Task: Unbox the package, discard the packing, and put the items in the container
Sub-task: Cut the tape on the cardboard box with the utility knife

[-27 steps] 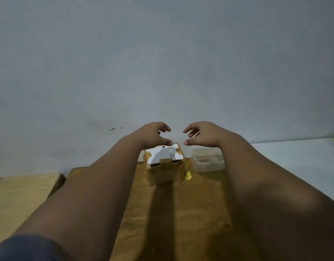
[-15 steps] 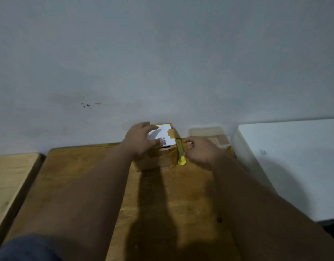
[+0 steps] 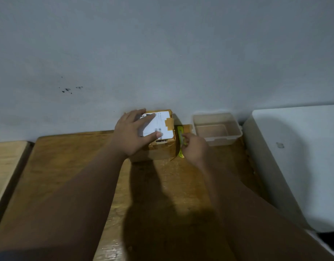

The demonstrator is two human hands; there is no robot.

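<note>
A small taped cardboard box (image 3: 162, 150) with a white shipping label on top stands at the far edge of the wooden table (image 3: 72, 166), against the wall. My left hand (image 3: 132, 134) lies flat on its top, fingers spread over the label. Just right of the box, a yellow-green box cutter (image 3: 180, 137) lies on the table. My right hand (image 3: 195, 148) has its fingers curled round the cutter's middle. An empty clear plastic container (image 3: 217, 129) sits further right, by the wall.
A white appliance-like block (image 3: 298, 157) borders the table on the right. A lighter wooden surface (image 3: 6, 162) adjoins on the left, with a dark gap between. A grey wall rises straight behind the box and container.
My hands came down from above the box: the left now lies on its top and the right has closed on the cutter. The camera has tilted down and moved closer.
</note>
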